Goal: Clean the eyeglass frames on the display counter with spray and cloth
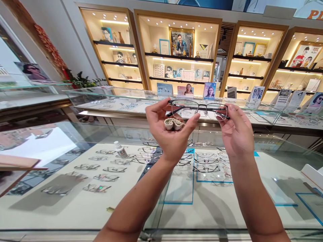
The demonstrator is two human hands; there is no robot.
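Observation:
A pair of eyeglasses (pixel 202 107) with a dark upper rim and clear lenses is held up level above the glass counter. My left hand (pixel 168 129) grips one end of the frame between its fingers, thumb stretched towards the lens. A folded greyish cloth (pixel 174 124) is tucked in the same palm. At the other end, my right hand (pixel 237 129) pinches the frame near the hinge with thumb and fingers. The temples point back behind the lenses, partly hidden by my hands.
Under the glass counter top (pixel 83 215) lie several rows of eyeglasses (pixel 111 177). A small white bottle (pixel 120 150) stands at the left. Another display case (pixel 113 102) runs across behind, with lit shelves (pixel 179 60) at the wall. A white object (pixel 313 176) is at the right edge.

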